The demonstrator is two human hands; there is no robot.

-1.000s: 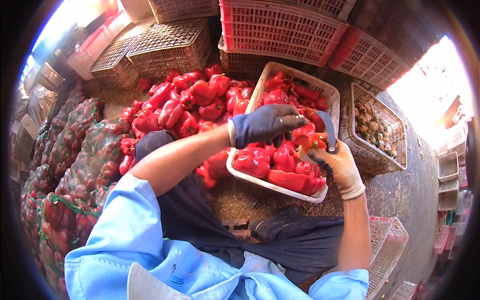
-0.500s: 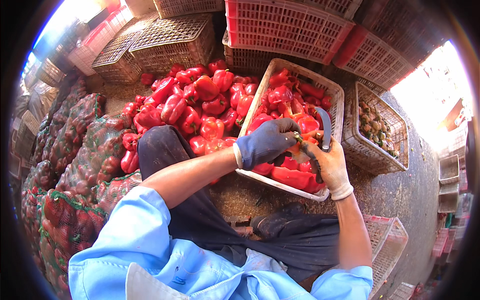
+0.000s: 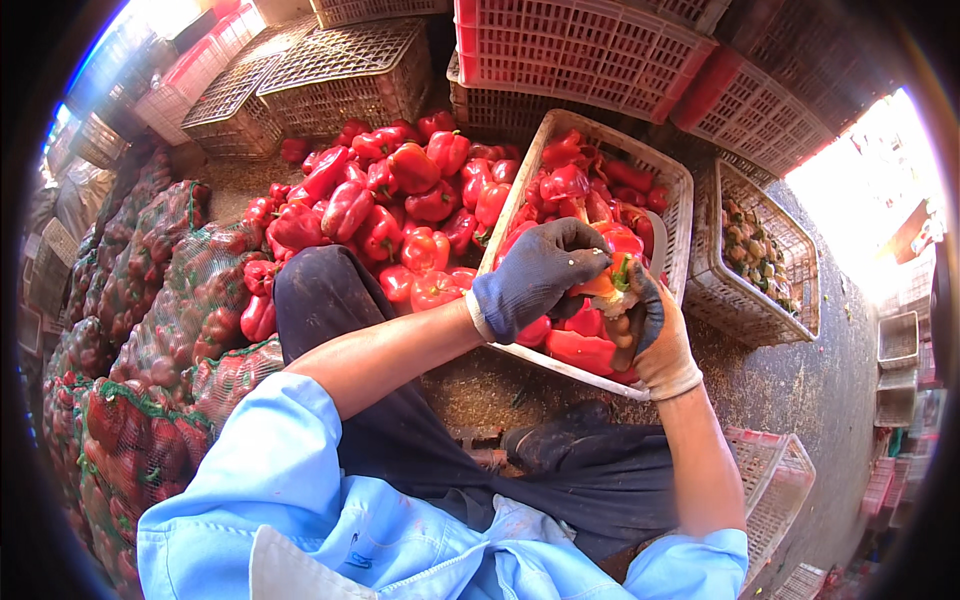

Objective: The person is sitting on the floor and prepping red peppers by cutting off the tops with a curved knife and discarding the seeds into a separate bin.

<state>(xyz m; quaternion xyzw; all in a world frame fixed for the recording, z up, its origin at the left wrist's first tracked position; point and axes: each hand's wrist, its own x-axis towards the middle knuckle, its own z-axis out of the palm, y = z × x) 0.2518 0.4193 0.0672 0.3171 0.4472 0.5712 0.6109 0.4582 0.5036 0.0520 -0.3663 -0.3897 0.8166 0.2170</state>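
Observation:
My left hand (image 3: 545,275), in a dark blue glove, is closed on the side of an orange-red bell pepper (image 3: 598,287). My right hand (image 3: 660,338), in a pale glove with dark fingertips, curls around the pepper's core (image 3: 617,300), pale with a green stem (image 3: 622,272). Above the right fingers shows the grey blade of a curved knife (image 3: 658,240); its handle is hidden in that hand. Both hands are over a white plastic crate (image 3: 683,225) holding red pepper pieces (image 3: 582,352).
Whole red bell peppers (image 3: 380,240) lie heaped left of the crate. Mesh sacks of peppers (image 3: 190,290) line the left side. A second crate (image 3: 810,255), holding pepper cores, stands right. Stacked crates (image 3: 580,55) form the far side; my bent knee (image 3: 315,285) is near the heap.
The knife blade, upright beside the pepper before, now sits farther back behind the right fingers. The right hand has turned, and the pepper's green stem and pale core show between the hands.

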